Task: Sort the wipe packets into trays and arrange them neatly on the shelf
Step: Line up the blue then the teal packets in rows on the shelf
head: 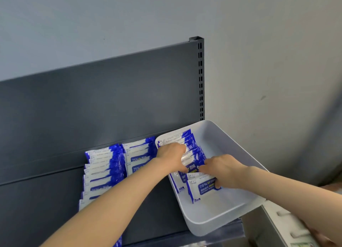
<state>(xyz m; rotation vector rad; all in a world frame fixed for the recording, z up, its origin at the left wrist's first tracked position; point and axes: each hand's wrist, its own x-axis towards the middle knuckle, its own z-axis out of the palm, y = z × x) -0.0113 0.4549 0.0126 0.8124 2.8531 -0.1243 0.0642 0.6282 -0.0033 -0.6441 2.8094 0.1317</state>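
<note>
Roughly halfway, I'd say: two packet rows [103,170] on shelf [46,200], tray [227,222] part-filled. Left hand [171,157] and right hand [221,170] both grip tray packets [192,146].

Looking like shop, retail shelving bay. Dark metal back panel [103,102] standing behind shelf [37,200], slotted upright [200,76] running up its right edge, as on store gondola fittings. Identical blue-and-white wipe packets [103,165] lining up in rows like stock, "75%" showing on fronts. White tray [222,215] sitting at shelf end, holding more of same. Plain pale wall [268,61] rising behind.
</note>
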